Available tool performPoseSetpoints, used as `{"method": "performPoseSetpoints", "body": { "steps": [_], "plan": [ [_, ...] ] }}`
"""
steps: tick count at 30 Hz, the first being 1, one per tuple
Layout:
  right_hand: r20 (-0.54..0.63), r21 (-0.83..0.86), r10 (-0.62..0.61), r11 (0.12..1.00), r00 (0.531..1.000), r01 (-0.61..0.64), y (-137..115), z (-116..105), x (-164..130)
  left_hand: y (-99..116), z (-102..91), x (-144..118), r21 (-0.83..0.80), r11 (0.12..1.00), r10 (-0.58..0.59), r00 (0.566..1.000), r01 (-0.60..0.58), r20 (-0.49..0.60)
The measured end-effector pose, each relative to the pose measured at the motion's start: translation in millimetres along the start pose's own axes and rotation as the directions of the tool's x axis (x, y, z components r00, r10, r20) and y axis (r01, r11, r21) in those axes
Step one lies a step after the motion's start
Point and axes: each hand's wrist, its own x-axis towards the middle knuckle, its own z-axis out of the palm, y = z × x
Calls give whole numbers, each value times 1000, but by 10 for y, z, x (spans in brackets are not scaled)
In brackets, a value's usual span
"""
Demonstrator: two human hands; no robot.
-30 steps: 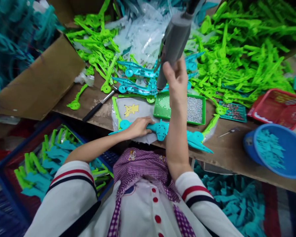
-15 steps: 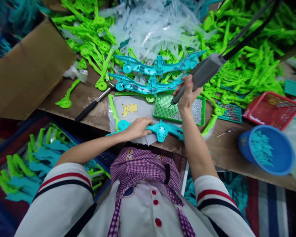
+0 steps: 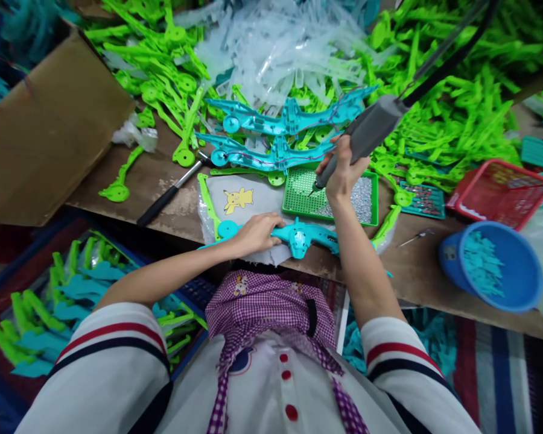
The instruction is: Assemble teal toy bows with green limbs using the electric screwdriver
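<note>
Nearest, left hand (image 3: pixel 253 234): lies flat and spread on a teal toy part (image 3: pixel 298 236), pinning it to a grey cloth (image 3: pixel 247 202) at the near edge of the tabletop (image 3: pixel 416 271); the fingers press down, they do not wrap around it.
Right hand (image 3: pixel 344 175): its grip is closed around a grey powered screwdriver (image 3: pixel 366 134), held at a slant, tip down over the green screw tray (image 3: pixel 305 202) just beyond the part.
Tray: silver screws lie heaped in its right half; the tip sits at the bare grid on the left.
Doing it well: I judge the tip should meet one screw squarely, the tool more upright, while the flat hand keeps the part from shifting.
Right side: a blue bowl (image 3: pixel 502 265) of teal bits and a red basket (image 3: pixel 502 190).
Left side: a black-handled tool (image 3: pixel 163 202) and a cardboard box (image 3: pixel 45 132).
Farther back: two more teal parts (image 3: pixel 280 135), then heaps of green pieces (image 3: pixel 457 114) and clear pieces (image 3: pixel 280 51).
</note>
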Motion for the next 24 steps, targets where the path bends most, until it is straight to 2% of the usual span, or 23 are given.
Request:
{"method": "performPoseSetpoints", "body": {
  "steps": [5, 9, 14, 20, 24],
  "plan": [
    [-157, 73, -63, 995, 986, 75, -479, -190, -88, 19, -5, -11, -11, 1000, -7, 1000, 7, -7],
    [-56, 107, -40, 993, 998, 46, -800, -287, -479, 13, 21, -15, 13, 1000, 9, 1000, -9, -18],
    [107, 2, -58, 998, 993, 58, -674, -186, -814, 8, 47, -13, 17, 1000, -2, 999, 2, -38],
    [136, 36, 21, 999, 990, -26, -495, -123, -841, 12, 35, -24, 31, 999, 8, 999, -6, -40],
    [204, 47, 44, 997, 978, -54, -403, -102, -863, 35, 7, -31, 40, 999, 11, 1000, -10, -22]
  ]
}}
